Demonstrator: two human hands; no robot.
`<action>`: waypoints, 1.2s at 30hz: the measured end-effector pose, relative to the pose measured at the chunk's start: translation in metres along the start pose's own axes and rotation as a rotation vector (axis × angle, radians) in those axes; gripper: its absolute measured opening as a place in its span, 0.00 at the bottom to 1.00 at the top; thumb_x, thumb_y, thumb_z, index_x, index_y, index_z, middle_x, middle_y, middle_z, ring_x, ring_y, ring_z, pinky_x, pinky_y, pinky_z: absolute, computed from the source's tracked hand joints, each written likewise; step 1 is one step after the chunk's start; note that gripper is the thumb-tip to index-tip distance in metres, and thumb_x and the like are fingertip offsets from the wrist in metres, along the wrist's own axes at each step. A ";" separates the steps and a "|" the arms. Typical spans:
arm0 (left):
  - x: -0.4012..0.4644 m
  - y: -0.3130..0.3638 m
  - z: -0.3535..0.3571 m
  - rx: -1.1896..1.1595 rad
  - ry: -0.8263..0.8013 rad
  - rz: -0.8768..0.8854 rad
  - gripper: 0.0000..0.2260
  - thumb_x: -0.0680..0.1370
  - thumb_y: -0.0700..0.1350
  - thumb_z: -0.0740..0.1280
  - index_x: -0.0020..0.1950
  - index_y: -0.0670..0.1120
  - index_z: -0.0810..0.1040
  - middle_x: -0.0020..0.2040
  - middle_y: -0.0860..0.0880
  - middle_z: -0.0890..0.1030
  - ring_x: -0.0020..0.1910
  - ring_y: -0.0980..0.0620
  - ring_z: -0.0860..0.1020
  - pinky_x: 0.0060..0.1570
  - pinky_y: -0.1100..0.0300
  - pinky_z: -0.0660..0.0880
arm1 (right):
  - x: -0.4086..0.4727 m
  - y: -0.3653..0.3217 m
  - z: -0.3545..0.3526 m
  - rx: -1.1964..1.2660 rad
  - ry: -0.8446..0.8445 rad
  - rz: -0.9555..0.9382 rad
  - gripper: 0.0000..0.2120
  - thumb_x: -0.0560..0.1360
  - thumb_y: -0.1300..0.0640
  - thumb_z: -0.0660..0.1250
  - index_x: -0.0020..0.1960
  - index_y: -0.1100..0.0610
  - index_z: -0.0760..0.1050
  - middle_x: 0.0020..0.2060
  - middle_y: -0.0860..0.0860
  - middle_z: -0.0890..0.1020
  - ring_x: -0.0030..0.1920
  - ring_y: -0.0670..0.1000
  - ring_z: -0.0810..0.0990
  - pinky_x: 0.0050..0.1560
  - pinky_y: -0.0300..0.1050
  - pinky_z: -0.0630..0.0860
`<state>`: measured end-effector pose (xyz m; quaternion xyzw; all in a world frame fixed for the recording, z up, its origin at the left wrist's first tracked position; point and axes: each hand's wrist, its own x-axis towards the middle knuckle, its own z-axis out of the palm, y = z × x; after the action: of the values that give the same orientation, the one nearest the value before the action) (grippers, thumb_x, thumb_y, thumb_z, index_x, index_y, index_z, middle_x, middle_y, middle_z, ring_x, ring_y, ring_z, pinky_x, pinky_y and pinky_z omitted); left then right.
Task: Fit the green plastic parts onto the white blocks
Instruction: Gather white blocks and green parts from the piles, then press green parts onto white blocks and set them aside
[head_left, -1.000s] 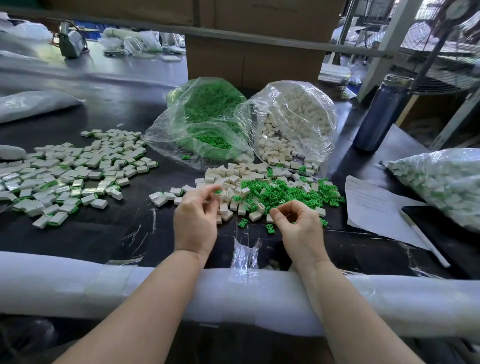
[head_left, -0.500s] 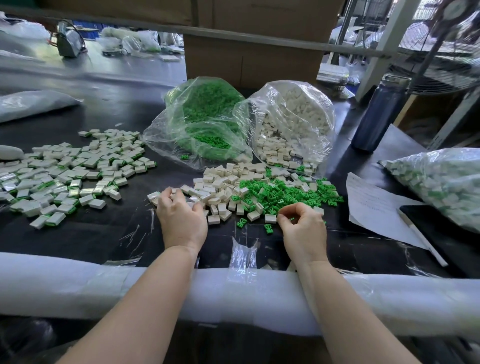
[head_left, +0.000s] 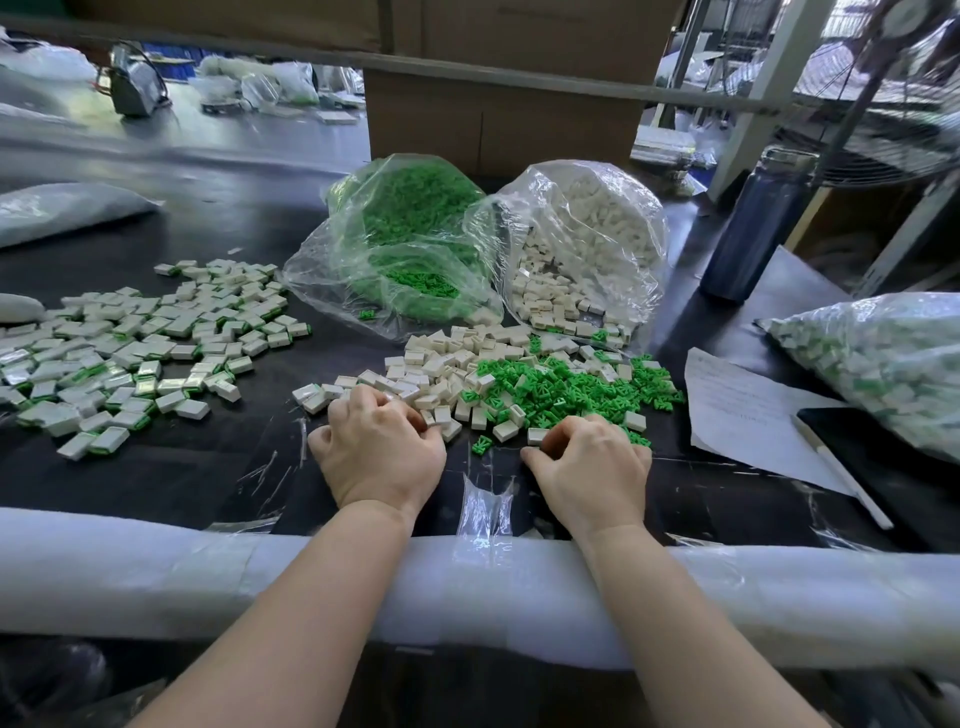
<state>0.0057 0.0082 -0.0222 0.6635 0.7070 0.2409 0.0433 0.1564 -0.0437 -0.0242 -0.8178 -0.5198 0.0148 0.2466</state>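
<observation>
Loose white blocks (head_left: 441, 364) lie in a heap at the middle of the black table, with a heap of green plastic parts (head_left: 566, 387) touching it on the right. My left hand (head_left: 382, 452) lies knuckles-up at the near edge of the white heap, its curled fingertips closing on a white block (head_left: 430, 415). My right hand (head_left: 592, 467) sits at the near edge of the green heap, its fingers curled down onto a green part hidden beneath them. A single green part (head_left: 482, 445) lies between the hands.
Fitted blocks (head_left: 140, 358) are spread out on the left. At the back stand an open bag of green parts (head_left: 410, 244) and one of white blocks (head_left: 587, 249). A full bag (head_left: 883, 358), paper (head_left: 737, 415), a pen and a blue bottle (head_left: 753, 228) are on the right. A padded white rail (head_left: 467, 582) runs along the table's front edge.
My left hand went from the middle out to the left and down to the table, then back right to the white heap. My right hand dropped onto the near edge of the green heap.
</observation>
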 end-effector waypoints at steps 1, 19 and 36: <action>0.000 0.000 0.000 0.006 0.000 0.021 0.12 0.73 0.57 0.66 0.48 0.52 0.81 0.53 0.51 0.71 0.57 0.48 0.66 0.55 0.52 0.61 | 0.000 0.000 0.001 -0.035 0.001 -0.014 0.10 0.72 0.43 0.67 0.45 0.49 0.77 0.45 0.46 0.76 0.53 0.50 0.73 0.50 0.45 0.57; -0.005 0.006 -0.001 -0.853 -0.375 0.370 0.08 0.72 0.36 0.70 0.48 0.45 0.81 0.44 0.49 0.79 0.43 0.50 0.80 0.50 0.63 0.77 | 0.000 -0.001 -0.005 0.598 -0.040 -0.181 0.04 0.73 0.63 0.69 0.45 0.56 0.80 0.37 0.47 0.81 0.40 0.47 0.79 0.46 0.39 0.75; -0.005 0.005 0.000 -0.891 -0.541 0.314 0.04 0.73 0.39 0.70 0.45 0.47 0.78 0.42 0.44 0.82 0.41 0.49 0.81 0.49 0.58 0.79 | 0.001 -0.001 -0.008 1.001 -0.211 -0.039 0.07 0.70 0.67 0.71 0.39 0.57 0.79 0.36 0.54 0.83 0.39 0.52 0.82 0.46 0.46 0.80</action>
<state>0.0110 0.0031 -0.0211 0.7167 0.3926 0.3414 0.4645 0.1587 -0.0459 -0.0163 -0.5839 -0.4861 0.3397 0.5543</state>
